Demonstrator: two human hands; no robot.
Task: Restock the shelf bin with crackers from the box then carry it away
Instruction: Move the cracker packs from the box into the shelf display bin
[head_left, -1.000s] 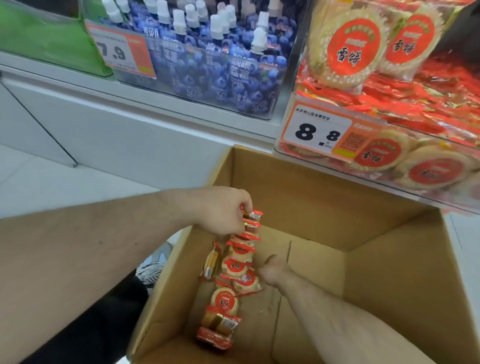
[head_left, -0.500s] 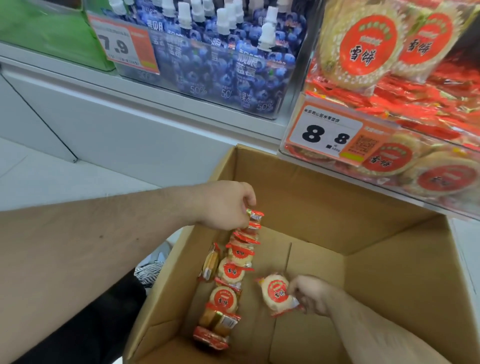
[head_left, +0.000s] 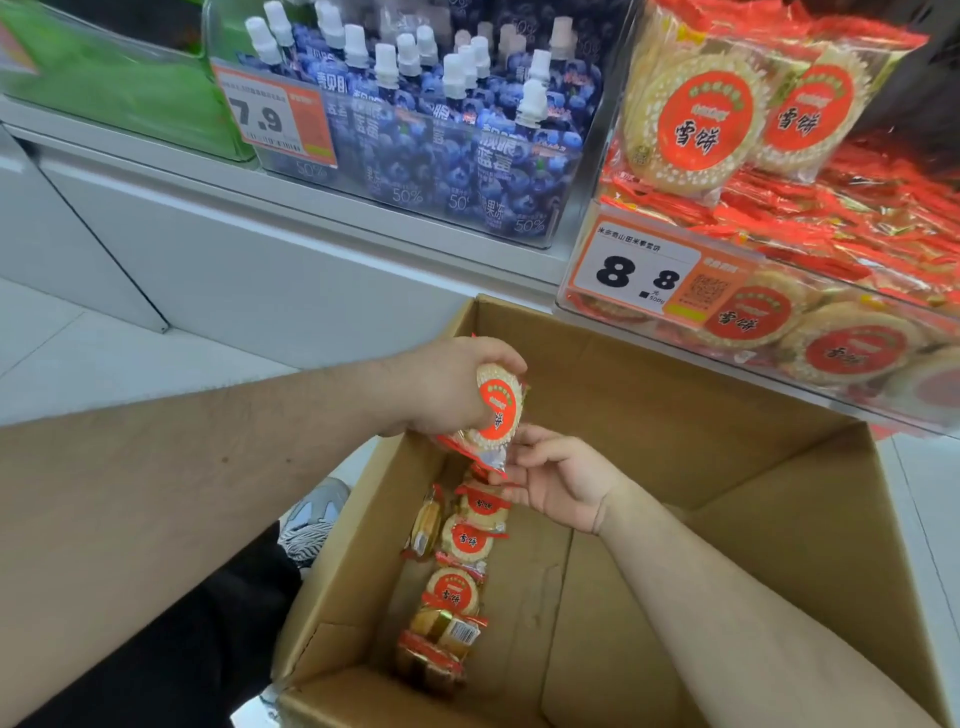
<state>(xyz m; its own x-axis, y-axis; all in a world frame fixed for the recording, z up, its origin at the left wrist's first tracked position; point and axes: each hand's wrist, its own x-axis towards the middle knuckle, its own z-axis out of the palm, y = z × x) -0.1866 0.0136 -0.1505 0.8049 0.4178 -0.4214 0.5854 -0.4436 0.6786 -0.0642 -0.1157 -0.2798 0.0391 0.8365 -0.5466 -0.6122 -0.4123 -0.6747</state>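
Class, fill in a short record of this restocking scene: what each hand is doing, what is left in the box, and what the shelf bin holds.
left hand: grips a stack of rice cracker packs above the box
right hand: fingers touch the bottom of that stack
cardboard box: open, a row of cracker packs along its floor
shelf bin: clear, holds the same crackers, price tag reads 8.8
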